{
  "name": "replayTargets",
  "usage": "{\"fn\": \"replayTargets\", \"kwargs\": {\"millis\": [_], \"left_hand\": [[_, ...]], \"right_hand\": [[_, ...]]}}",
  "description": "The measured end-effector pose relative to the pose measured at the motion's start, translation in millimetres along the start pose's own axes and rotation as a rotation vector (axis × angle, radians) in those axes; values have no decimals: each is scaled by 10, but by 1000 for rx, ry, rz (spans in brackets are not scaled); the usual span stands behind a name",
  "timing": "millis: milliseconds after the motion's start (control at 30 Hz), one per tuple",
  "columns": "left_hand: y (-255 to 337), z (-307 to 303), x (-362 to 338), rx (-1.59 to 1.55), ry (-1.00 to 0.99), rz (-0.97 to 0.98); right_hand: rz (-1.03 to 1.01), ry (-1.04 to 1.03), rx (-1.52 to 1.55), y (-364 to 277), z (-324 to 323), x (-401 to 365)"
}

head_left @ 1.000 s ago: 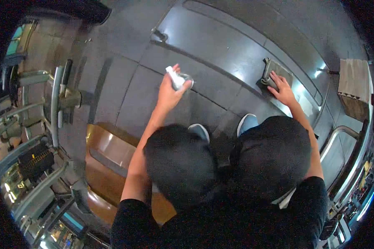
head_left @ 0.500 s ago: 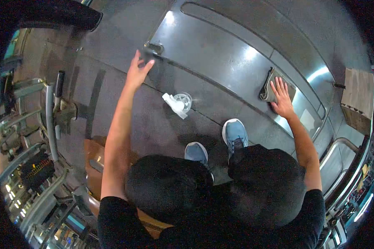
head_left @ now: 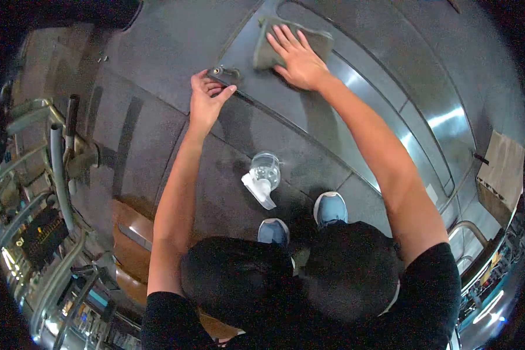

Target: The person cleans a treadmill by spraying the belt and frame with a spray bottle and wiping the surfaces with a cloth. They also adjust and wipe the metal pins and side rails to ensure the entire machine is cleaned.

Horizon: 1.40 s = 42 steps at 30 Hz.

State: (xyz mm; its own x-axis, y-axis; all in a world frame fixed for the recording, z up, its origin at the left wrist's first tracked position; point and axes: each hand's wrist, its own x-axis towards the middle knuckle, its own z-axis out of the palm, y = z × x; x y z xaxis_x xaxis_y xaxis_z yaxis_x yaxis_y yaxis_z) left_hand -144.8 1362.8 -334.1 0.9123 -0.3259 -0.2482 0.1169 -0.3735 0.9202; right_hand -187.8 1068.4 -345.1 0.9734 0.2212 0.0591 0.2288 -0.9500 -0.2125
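Observation:
A grey-green cloth (head_left: 265, 51) lies flat on a shiny metal panel (head_left: 356, 79) near the top of the view. My right hand (head_left: 300, 61) rests on the cloth with its fingers spread. To the left, my left hand (head_left: 209, 100) is at the panel's corner, beside a small metal fitting (head_left: 230, 72); its fingers are bent and the thumb stands apart. Whether those fingertips grip the edge is not clear. A clear spray bottle with a white head (head_left: 261, 181) stands on the dark tiled floor, between the hands and my shoes.
Two blue shoes (head_left: 331, 209) are on the floor below the panel. Metal frames and bars (head_left: 58, 169) line the left side. At the right is a box-like wooden block (head_left: 499, 169). A brown panel (head_left: 133, 233) lies beside my left arm.
My right hand and the cloth have moved left and up across the panel. The left hand has come closer to the fitting, its fingers more bent. The view has shifted slightly.

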Motion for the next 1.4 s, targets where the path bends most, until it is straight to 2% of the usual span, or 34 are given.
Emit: {"fn": "replayTargets", "kwargs": {"millis": [133, 200, 267, 333, 433, 467, 600, 733, 767, 833, 867, 933, 1033, 1067, 1133, 1200, 1233, 1333, 1400], "left_hand": [[68, -38, 6, 28, -31, 42], [90, -29, 12, 87, -24, -10], [16, -47, 30, 56, -44, 4], [8, -6, 10, -17, -14, -50], [24, 40, 58, -2, 11, -153], [172, 41, 26, 116, 32, -156], [18, 23, 133, 126, 54, -87], [109, 36, 148, 62, 23, -84], [136, 26, 145, 33, 22, -103], [313, 79, 57, 54, 49, -143], [312, 99, 56, 57, 46, -138], [228, 70, 88, 1, 77, -151], [174, 23, 133, 0, 27, -107], [183, 43, 73, 62, 105, -112], [199, 2, 74, 23, 38, -118], [135, -25, 120, 26, 38, -129], [115, -9, 123, 1, 40, -120], [179, 53, 59, -37, 67, -132], [159, 81, 30, -45, 93, -149]], "right_hand": [[98, 65, -1, -225, 260, 790], [195, 118, -346, -295, 349, 820], [218, 88, -348, -363, 189, 800], [171, 65, -35, -297, 158, 736], [147, 69, -18, -127, 100, 328], [104, 59, -7, -75, 54, 109], [183, 62, 77, 215, -226, -1185], [409, 25, 133, 477, -663, -3110], [546, 1, 136, 511, -750, -3678], [643, 57, 90, 639, -747, -4780], [700, 67, 82, 628, -783, -5167], [723, 73, 78, 538, -839, -5453], [714, 33, -20, 460, -820, -5261], [687, 25, -12, 465, -750, -5171], [555, -13, 51, 400, -738, -4780], [432, -112, 133, 290, -727, -4174], [408, -262, 102, 172, -745, -3771], [135, -308, 181, -163, -606, -2494], [48, -237, 164, -360, -442, -1719]]}}
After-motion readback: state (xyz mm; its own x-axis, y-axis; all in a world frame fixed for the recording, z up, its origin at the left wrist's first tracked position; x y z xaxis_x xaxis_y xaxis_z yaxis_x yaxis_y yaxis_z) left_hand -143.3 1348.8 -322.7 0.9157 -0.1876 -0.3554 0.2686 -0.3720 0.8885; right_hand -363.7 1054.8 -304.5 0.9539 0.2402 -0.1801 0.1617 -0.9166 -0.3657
